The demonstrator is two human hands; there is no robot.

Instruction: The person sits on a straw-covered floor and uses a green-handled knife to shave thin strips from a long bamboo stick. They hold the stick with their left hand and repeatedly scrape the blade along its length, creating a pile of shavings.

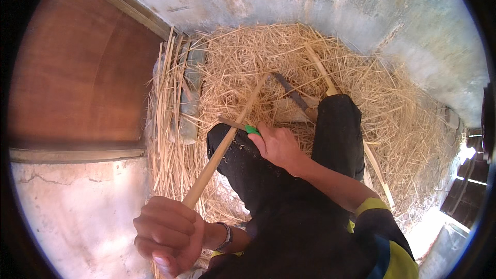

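Note:
My left hand [168, 232] is closed around the near end of a long pale strip that looks like bamboo [214, 159]. The strip slants up and away across my left knee, its far end over the shavings. My right hand [281, 147] grips the green handle of a knife [232, 123]. Its narrow blade points left and lies across the strip, just above the knee. Beyond my hands, a machete-like blade [293, 94], dark and curved at the tip, rests on the pile between my knees.
Straw-like shavings [258, 46] cover the floor up to the stained wall [336, 0]. Long thin strips [164, 88] lie at left beside a cloudy, bottle-like object [189, 126]. A brown door panel [85, 67] stands further left. Another pale strip [319, 67] extends beyond my right knee.

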